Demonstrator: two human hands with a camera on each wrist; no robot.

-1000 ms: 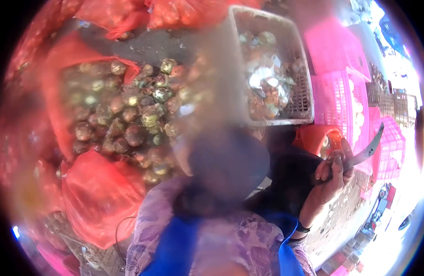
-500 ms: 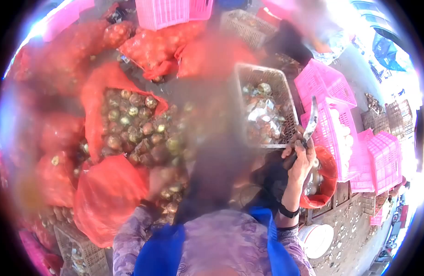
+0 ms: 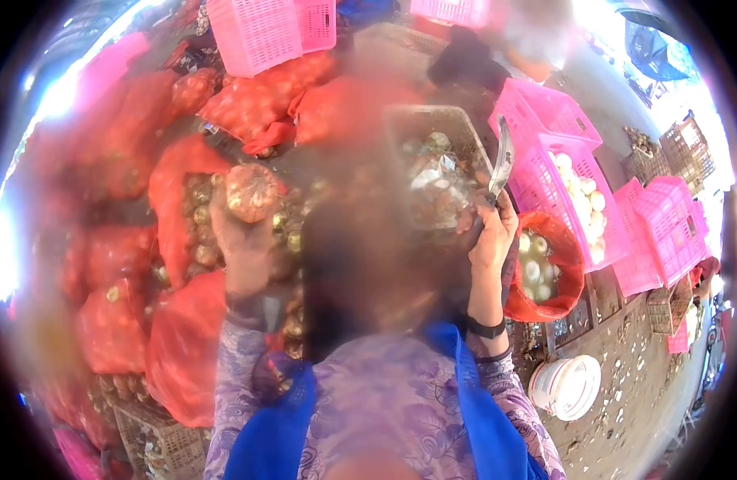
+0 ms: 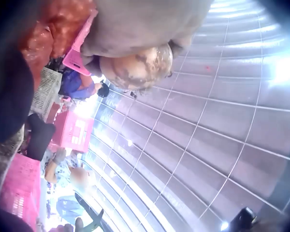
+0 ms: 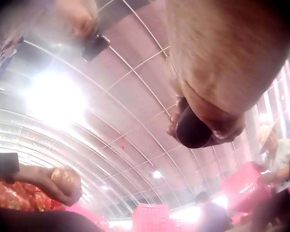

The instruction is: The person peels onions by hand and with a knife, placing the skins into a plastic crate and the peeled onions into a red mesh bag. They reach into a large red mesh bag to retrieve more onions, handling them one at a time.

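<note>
My left hand [image 3: 244, 252] is raised at the left in the head view, holding a brown-skinned onion [image 3: 252, 193]. In the left wrist view, fingers curl round that onion [image 4: 137, 70], whose skin is patchy and partly loose. My right hand [image 3: 494, 236] grips a knife by its dark handle [image 5: 193, 126]. The curved blade [image 3: 503, 156] points up and away from me, beside the pink crate. Unpeeled onions [image 3: 204, 254] lie heaped in and around an open red net bag, partly covered by my left hand and a blurred dark patch.
Peels fill a greyish crate [image 3: 474, 142] ahead. Pale peeled onions sit in an orange-red bucket [image 3: 576, 282] and a pink crate [image 3: 556, 204] to the right. A white bucket [image 3: 566, 387] lies tilted nearer me. Full red net bags [image 3: 260, 92] crowd the left. Another person [image 5: 280, 150] works ahead.
My left hand, hidden or low before, has come up with an onion. My right hand first swung left with the knife, then slightly further left and up, the blade now more upright.
</note>
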